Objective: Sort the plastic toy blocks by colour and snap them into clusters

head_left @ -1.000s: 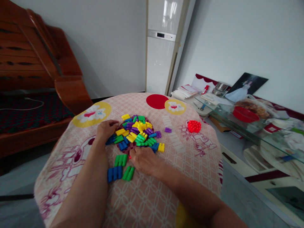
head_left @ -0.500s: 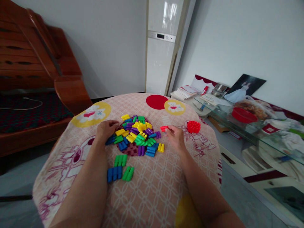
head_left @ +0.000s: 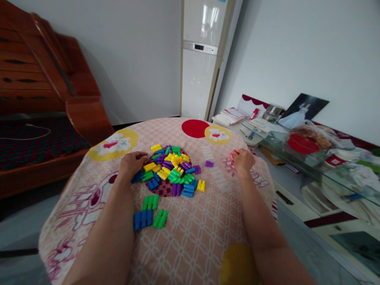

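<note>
A heap of toy building blocks (head_left: 175, 160), made of joined rounded tubes in yellow, green, blue and purple, covers much of a dark red round patch. My left hand (head_left: 132, 164) rests at the heap's left edge, fingers loosely stretched, holding nothing that I can see. Over on the right of the table, my right hand (head_left: 245, 160) has its fingers closed at the red blocks (head_left: 234, 153), mostly hiding them; where the held block ends cannot be made out. Closer to me lie green blocks (head_left: 151, 202) and a blue block (head_left: 143, 219).
A patterned cloth (head_left: 184, 245) covers the round table. One purple block (head_left: 209, 163) lies apart, right of the heap. Beyond the table's right side is a glass shelf (head_left: 285, 152) with a red bowl (head_left: 303, 144) and papers. A wooden bench (head_left: 86, 114) stands left.
My right hand lifted a red block from the heap's near edge and carried it right to the red cluster. My left hand has stayed in place.
</note>
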Available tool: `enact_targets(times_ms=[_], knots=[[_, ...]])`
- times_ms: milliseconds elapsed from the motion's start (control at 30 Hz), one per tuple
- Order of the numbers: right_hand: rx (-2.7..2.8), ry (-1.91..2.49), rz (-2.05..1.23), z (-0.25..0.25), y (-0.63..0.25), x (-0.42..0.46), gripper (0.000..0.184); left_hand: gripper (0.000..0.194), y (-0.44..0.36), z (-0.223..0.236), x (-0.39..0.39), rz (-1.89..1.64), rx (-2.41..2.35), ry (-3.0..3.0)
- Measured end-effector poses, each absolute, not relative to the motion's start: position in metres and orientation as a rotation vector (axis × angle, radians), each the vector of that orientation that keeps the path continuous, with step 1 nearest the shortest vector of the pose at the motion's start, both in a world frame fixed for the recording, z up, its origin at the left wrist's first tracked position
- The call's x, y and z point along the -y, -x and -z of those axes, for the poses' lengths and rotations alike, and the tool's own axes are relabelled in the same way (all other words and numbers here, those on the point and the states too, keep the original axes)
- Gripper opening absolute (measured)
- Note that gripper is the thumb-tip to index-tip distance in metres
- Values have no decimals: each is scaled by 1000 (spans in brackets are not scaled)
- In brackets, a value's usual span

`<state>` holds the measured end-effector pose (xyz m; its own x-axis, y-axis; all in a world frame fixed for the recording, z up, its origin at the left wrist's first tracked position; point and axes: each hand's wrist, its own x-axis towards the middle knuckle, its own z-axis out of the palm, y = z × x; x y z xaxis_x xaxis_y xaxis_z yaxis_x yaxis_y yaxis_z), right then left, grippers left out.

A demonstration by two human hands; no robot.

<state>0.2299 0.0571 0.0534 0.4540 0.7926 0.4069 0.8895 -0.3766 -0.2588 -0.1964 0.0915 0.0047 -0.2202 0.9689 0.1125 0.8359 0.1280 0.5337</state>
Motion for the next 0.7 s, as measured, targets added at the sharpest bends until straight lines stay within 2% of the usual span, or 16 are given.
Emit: enact_targets(times_ms=[233,467,700], knots=[[1495,2436,310,-49,-233,-66,29,39,195,-6,-90,-764,-2139,-1762],[1465,2299,343,-58,-224,-56,32,38,195,-6,-92,-752,-2164,-1752],[1872,2019,58,-57,-166,-54,37,39,193,-6,-89,-787,-2135,-1761]])
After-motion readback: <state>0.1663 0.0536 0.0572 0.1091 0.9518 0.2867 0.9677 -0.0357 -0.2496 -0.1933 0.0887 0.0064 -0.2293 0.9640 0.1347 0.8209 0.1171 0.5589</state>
